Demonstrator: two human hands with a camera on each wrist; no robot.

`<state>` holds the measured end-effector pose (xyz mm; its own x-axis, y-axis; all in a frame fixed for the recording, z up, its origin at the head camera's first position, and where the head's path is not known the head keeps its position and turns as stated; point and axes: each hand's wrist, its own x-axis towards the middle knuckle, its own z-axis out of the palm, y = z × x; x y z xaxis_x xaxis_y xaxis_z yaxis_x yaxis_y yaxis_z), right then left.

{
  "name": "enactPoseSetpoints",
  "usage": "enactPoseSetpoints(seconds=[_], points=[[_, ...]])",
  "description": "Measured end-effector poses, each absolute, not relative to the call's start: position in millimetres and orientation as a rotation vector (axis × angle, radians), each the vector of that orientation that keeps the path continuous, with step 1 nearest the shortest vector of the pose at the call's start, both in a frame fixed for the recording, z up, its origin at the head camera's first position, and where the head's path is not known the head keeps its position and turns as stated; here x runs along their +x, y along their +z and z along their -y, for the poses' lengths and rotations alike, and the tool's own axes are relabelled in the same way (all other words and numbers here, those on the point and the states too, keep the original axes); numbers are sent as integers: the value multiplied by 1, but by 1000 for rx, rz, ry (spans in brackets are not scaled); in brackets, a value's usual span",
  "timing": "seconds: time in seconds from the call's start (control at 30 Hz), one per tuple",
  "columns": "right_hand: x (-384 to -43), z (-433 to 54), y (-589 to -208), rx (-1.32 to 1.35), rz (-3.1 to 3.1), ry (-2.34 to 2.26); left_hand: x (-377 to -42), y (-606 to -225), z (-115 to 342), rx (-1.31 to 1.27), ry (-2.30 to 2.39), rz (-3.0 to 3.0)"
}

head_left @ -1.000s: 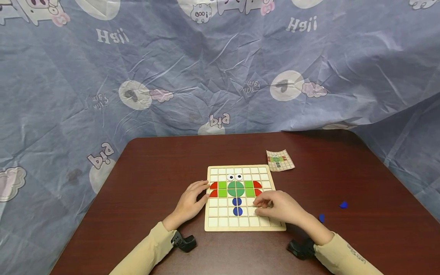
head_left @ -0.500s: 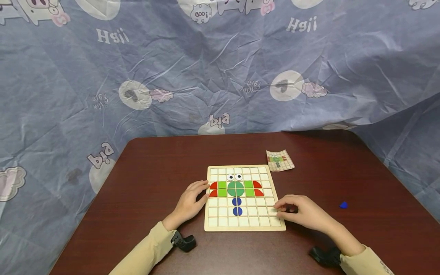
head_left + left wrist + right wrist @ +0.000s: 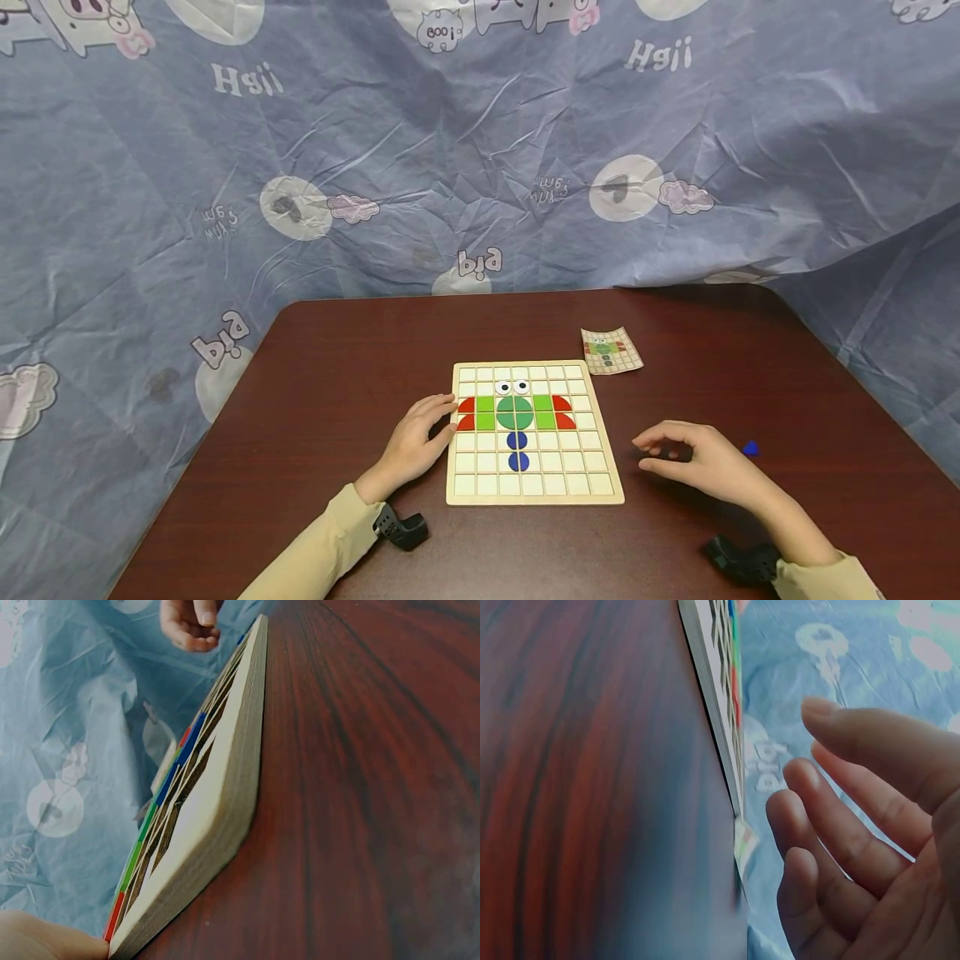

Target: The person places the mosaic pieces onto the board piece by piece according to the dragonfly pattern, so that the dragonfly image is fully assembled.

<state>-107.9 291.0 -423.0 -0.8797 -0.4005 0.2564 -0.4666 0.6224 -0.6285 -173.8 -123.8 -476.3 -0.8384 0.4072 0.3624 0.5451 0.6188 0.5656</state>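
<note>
A wooden grid board [image 3: 536,500] lies on the table. Pieces set in it form a figure: two round eyes [image 3: 522,387], a dark green disc [image 3: 507,419], light green squares [image 3: 485,421], red curved pieces [image 3: 563,421] and two blue discs [image 3: 512,441]. My left hand [image 3: 412,437] rests at the board's left edge, fingers loosely extended, its fingertips touching the rim. To the right of the board, my right hand [image 3: 701,454] hovers over the table with loosely bent fingers and nothing between them. Just beyond it lies a small blue piece [image 3: 751,448], partly covered by the hand.
A paper card [image 3: 612,351] printed with a similar figure on a grid lies at the board's far right corner. The dark red-brown table [image 3: 375,342] backs onto a hanging blue-grey printed cloth [image 3: 420,150]. Black wrist bands [image 3: 402,528] are worn on both arms.
My right hand has moved right, from over the board's lower right cells to the bare table beside it. A second blue piece seen earlier is now hidden by that hand. The left hand stays put.
</note>
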Motion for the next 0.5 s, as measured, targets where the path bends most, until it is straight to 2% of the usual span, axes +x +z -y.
enactPoseSetpoints(seconds=[0.5], points=[[-101, -332, -419, 680, 2829, 1129, -173, -475, 123, -774, -1031, 2647]])
